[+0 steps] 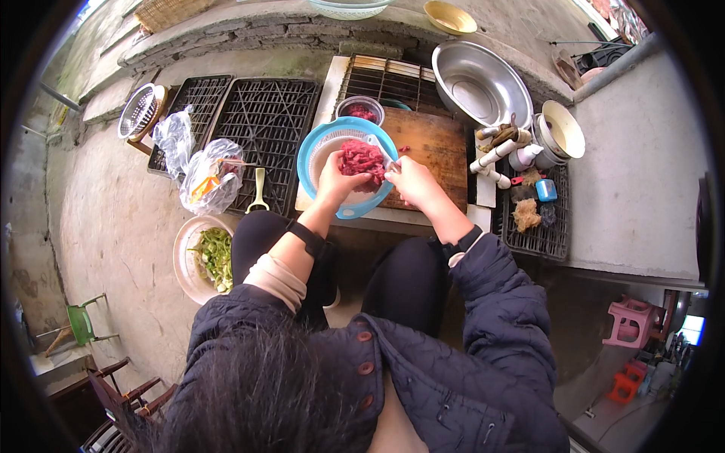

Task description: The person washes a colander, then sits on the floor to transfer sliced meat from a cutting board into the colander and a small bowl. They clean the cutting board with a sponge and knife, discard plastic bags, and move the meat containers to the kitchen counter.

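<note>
Cut raw red meat (362, 161) is heaped over a blue-rimmed basin (306, 162) with a white strainer-like inside. My left hand (334, 181) curls round the heap's near left side, fingers closed against it. From the right, my right hand (411, 183) grips what looks like a cleaver (389, 161); its pale blade shows only in part beside and under the meat. Under my right hand and beyond it lies a wooden cutting board (434, 147) with a few meat scraps. Behind the basin, a small clear bowl (361, 110) holds more red meat.
Black crates (264, 113) stand to the left, with plastic bags (211, 177) and a pale-green-handled peeler (258, 189). Low at left sits a tub of chopped greens (198, 260). A large steel bowl (483, 83), white pipes with a tap (498, 151) and scrubbers (526, 215) are to the right.
</note>
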Demonstrator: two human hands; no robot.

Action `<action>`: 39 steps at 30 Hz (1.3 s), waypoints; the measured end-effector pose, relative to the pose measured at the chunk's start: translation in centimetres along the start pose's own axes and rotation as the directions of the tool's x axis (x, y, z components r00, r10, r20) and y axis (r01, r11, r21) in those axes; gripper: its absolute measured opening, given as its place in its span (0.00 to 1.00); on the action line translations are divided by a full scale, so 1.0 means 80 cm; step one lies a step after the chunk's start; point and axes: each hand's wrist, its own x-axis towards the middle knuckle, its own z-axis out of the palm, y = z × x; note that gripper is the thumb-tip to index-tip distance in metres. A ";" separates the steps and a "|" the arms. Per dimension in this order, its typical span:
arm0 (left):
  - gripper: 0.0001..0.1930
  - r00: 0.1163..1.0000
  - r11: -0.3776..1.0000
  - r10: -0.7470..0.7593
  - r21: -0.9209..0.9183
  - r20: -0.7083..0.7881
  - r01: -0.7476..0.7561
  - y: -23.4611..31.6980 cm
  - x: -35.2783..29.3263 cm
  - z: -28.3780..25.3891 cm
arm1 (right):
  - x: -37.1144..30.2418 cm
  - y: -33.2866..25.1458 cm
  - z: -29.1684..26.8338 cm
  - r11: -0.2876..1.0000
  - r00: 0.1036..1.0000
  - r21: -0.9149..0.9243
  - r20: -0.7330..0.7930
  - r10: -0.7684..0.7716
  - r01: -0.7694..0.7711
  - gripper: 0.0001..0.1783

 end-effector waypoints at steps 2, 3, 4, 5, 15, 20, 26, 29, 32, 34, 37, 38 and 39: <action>0.39 0.999 0.998 -0.033 0.057 0.005 0.033 -0.006 0.006 -0.005 | 0.005 -0.001 0.007 0.964 0.976 -0.198 -0.090 -0.197 0.176 0.19; 0.38 0.998 0.994 -0.070 0.079 0.009 0.069 -0.007 0.009 -0.007 | 0.006 -0.003 0.009 0.925 0.962 -0.315 -0.103 -0.255 0.211 0.19; 0.38 0.999 0.991 -0.044 0.127 0.021 0.041 -0.008 0.011 -0.009 | 0.006 -0.005 0.010 0.918 0.953 -0.325 -0.120 -0.278 0.227 0.19; 0.38 0.997 0.985 -0.068 0.160 0.024 0.064 -0.008 0.012 -0.011 | 0.005 -0.009 0.011 0.915 0.958 -0.349 -0.123 -0.258 0.202 0.19; 0.19 0.860 0.751 0.505 0.531 -0.080 -0.392 0.040 -0.010 0.000 | -0.042 -0.044 -0.030 0.872 0.932 -0.467 -0.230 -0.279 0.146 0.15; 0.10 0.773 0.642 0.634 0.534 0.034 -0.550 0.060 -0.022 0.024 | -0.059 -0.015 -0.050 0.903 0.868 -0.394 -0.374 -0.326 0.170 0.16; 0.05 0.673 0.558 0.702 0.406 0.233 -0.723 0.071 -0.048 0.054 | -0.035 0.105 -0.073 0.992 0.874 0.123 -0.481 0.068 -0.009 0.19; 0.05 0.695 0.574 0.665 0.408 0.273 -0.710 0.075 -0.059 0.063 | -0.018 0.169 -0.069 0.920 0.910 0.377 -0.335 0.245 -0.109 0.16; 0.06 0.703 0.581 0.643 0.406 0.303 -0.706 0.077 -0.061 0.067 | 0.007 0.202 -0.050 0.897 0.915 0.429 -0.309 0.257 -0.107 0.16; 0.07 0.712 0.605 0.607 0.375 0.353 -0.702 0.078 -0.060 0.069 | 0.027 0.212 -0.041 0.903 0.930 0.426 -0.303 0.209 -0.065 0.15; 0.07 0.725 0.617 0.565 0.382 0.393 -0.688 0.078 -0.063 0.074 | 0.052 0.218 -0.035 0.881 0.941 0.472 -0.280 0.190 -0.037 0.14; 0.07 0.721 0.617 0.555 0.377 0.416 -0.691 0.078 -0.064 0.077 | 0.059 0.219 -0.037 0.883 0.951 0.467 -0.255 0.173 -0.035 0.15; 0.07 0.727 0.632 0.547 0.365 0.415 -0.684 0.078 -0.066 0.080 | 0.064 0.221 -0.039 0.885 0.964 0.466 -0.224 0.143 -0.023 0.16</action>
